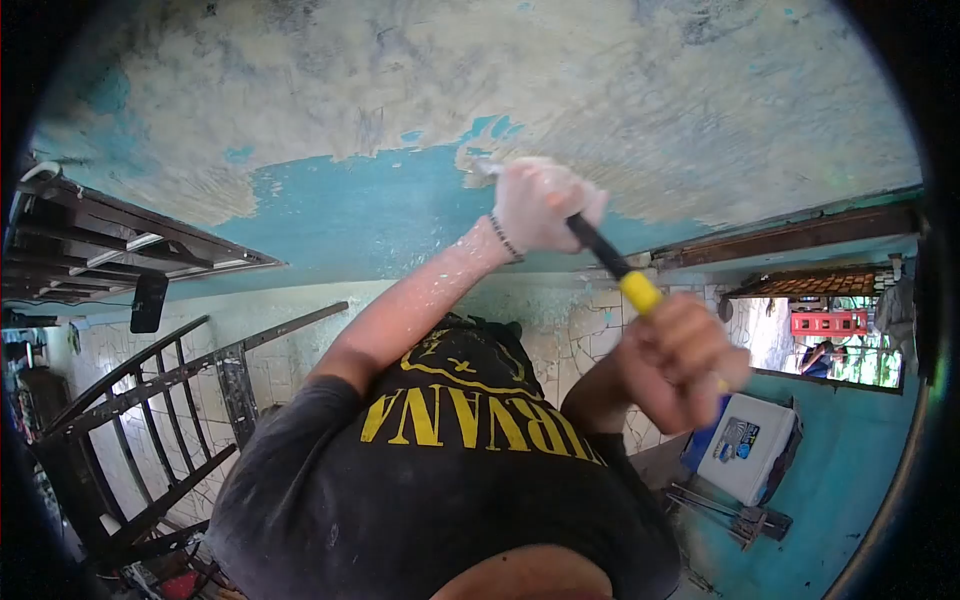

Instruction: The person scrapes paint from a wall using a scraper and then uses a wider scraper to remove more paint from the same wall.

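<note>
My left hand [545, 205], whitish from dust or a thin glove, is closed around the upper end of a long-handled scraper [602, 248]. The tool has a black shaft with a yellow band, and its pale tip is blurred against the wall. My right hand [685, 360], smeared by motion, grips the lower part of the handle. Around the tip, the wall [380, 205] shows light blue paint beside rough, pale patches with ragged edges. Small white flecks cover my left forearm.
Dark metal railings [170, 390] stand at left, below a dark louvred window frame [120, 235]. At lower right are a white box [747, 448] with stickers and some metal tools [735, 520]. Through an opening at right, a person [820, 358] is near a red object [828, 322].
</note>
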